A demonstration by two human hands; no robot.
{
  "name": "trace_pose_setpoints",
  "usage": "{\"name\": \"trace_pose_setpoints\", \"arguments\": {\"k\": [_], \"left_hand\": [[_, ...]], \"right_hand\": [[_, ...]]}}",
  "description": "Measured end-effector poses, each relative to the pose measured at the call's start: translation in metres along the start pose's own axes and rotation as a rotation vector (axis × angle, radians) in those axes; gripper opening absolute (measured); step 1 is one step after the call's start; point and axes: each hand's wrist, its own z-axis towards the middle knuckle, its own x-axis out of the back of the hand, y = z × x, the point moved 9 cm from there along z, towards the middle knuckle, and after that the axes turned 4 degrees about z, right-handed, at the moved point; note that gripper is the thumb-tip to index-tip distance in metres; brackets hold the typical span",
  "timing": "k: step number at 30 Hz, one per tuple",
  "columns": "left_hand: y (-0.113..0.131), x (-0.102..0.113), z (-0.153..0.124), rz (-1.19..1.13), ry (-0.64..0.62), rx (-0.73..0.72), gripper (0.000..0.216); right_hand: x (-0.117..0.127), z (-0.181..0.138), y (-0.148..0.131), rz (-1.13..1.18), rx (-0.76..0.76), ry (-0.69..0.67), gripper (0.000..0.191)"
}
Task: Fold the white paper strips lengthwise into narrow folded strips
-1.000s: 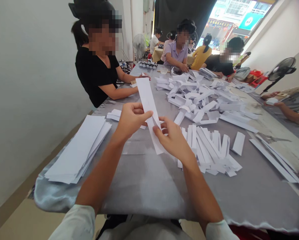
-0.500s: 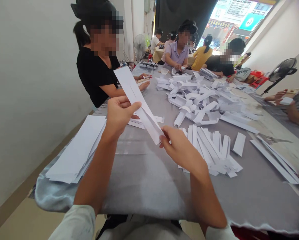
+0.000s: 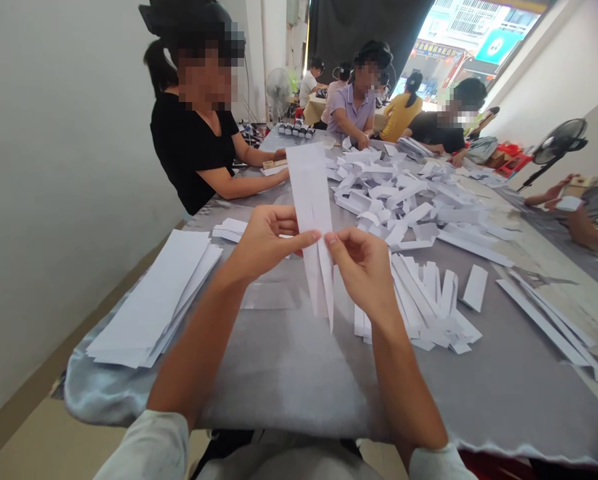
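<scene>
Strong daylight floods through the window (image 3: 471, 50) at the far end, bleaching the street outside, while softer indoor light leaves only faint shadows. The wide lens bends the wall (image 3: 63, 200) and the surface (image 3: 299, 393) near the edges, and the paper strip (image 3: 311, 200) looks slightly soft.

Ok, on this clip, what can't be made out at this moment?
Head view only:
The middle of the white paper strip is hidden by the left hand and right hand.
The small dark-and-white items at the far table end are too small to identify.
The white thing held by the co-worker's hand at the right is cut off from its owner by the picture edge, and too small to name.
</scene>
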Motion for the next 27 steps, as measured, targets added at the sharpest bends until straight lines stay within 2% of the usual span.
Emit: {"name": "trace_pose_setpoints", "arguments": {"k": [3,6,8,14,20,23,27], "left_hand": [[-0.005,0.004,0.003,0.014,0.059,-0.013,0.033],[-0.010,0.014,0.006,0.018,0.150,-0.010,0.032],[-0.013,0.017,0.008,0.014,0.162,0.013,0.034],[-0.021,0.006,0.008,0.008,0.015,0.107,0.037],[-0.022,0.005,0.008,-0.023,-0.024,0.085,0.037],[-0.023,0.001,0.007,-0.031,-0.087,0.103,0.039],[-0.023,0.000,0.006,-0.008,-0.112,0.135,0.041]], "right_hand": [[-0.001,0.003,0.009,0.011,-0.033,-0.037,0.039],[-0.008,0.005,0.019,0.002,-0.092,-0.169,0.039],[-0.010,0.007,0.022,-0.001,-0.091,-0.213,0.040],[-0.005,0.013,0.025,0.031,-0.054,-0.171,0.044],[-0.012,0.013,0.032,0.152,-0.141,-0.224,0.049],[-0.008,0.016,0.030,0.157,-0.101,-0.169,0.050],[-0.010,0.017,0.027,0.126,-0.036,-0.176,0.048]]}}
